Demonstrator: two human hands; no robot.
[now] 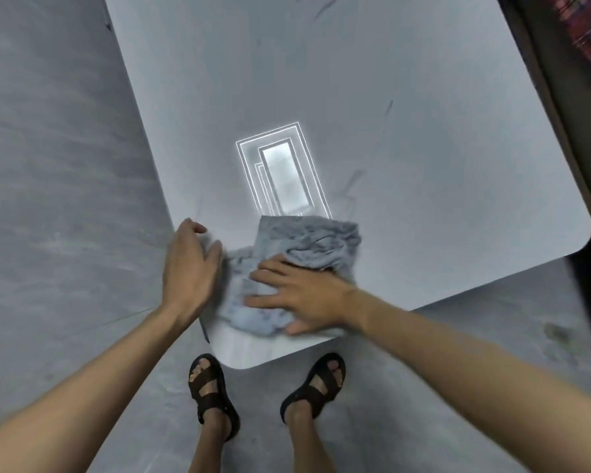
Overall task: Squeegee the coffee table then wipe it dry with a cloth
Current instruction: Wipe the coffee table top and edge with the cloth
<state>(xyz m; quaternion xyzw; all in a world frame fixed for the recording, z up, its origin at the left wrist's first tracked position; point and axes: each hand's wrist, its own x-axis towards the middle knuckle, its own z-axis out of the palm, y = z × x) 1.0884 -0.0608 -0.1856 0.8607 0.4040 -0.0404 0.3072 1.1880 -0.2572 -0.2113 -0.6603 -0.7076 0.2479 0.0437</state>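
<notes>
Cloth (307,244) is down on the near corner of the coffee table (406,124), a grey-blue towel, rumpled, and both hands are at it. The right hand (297,291) lies flat on top, fingers spread and pointing to the person's left, palm pressing the near half of the towel against the tabletop. The left hand (188,264) sits at the towel's left edge, fingers loosely bent. It touches the fabric, but motion blur hides whether it pinches it or just steadies it.

The key relation is this: the towel's long axis runs from the near-left, under the 2 hands, to a bunched fold at the far right, past the back of the right hand. Nearly all of the tabletop stretches away ahead and to the right of that fold. So the right hand, already on top, looks like the driver, and the likely stroke is outward from the body.

A bright ceiling light reflection (284,175) gleams just beyond the towel's far edge, and faint dark streaks show farther out. No squeegee is in view, so this reads as the drying stage, early on. The person's 2 sandals (212,390) stand on the grey floor (65,199) just off the corner.
</notes>
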